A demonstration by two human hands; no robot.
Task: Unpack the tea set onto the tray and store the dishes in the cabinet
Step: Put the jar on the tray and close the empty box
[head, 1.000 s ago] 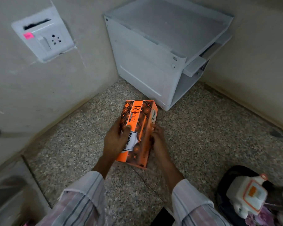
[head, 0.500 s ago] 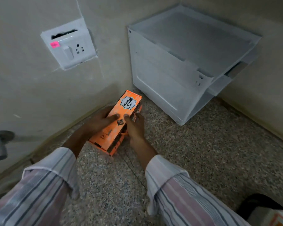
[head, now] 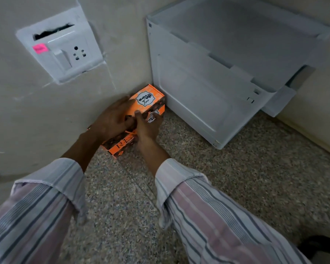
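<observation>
One orange box (head: 141, 113) with dark patterned panels lies on its long side on the speckled stone floor (head: 227, 178), pushed into the corner where the wall (head: 46, 115) meets the side of a white cabinet (head: 208, 88). Its far end, printed with a badge reading "Wake up", sits just beside the cabinet's lower side panel; whether the two touch cannot be told. Its long back edge runs along the foot of the wall. The near end shows large dark letters on an orange band.

Two hands are on the box. The left hand (head: 112, 119) lies spread over the top and the wall-side edge, fingers extended and slightly blurred, pressing rather than wrapped around. The right hand (head: 147, 126) grips the floor-side face, thumb up on the top near the badge and fingers curled around the side. Both arms wear one striped shirt, a sleeve (head: 208, 216) with a buttoned cuff on each wrist.

The single cabinet stands in the corner, with a flat top and an open front facing right, where one shelf edge shows.

On the wall to the left there is one white switch plate (head: 63, 48) carrying one switch, one socket, a dark slot above, and one pink sticker (head: 40, 48).
</observation>
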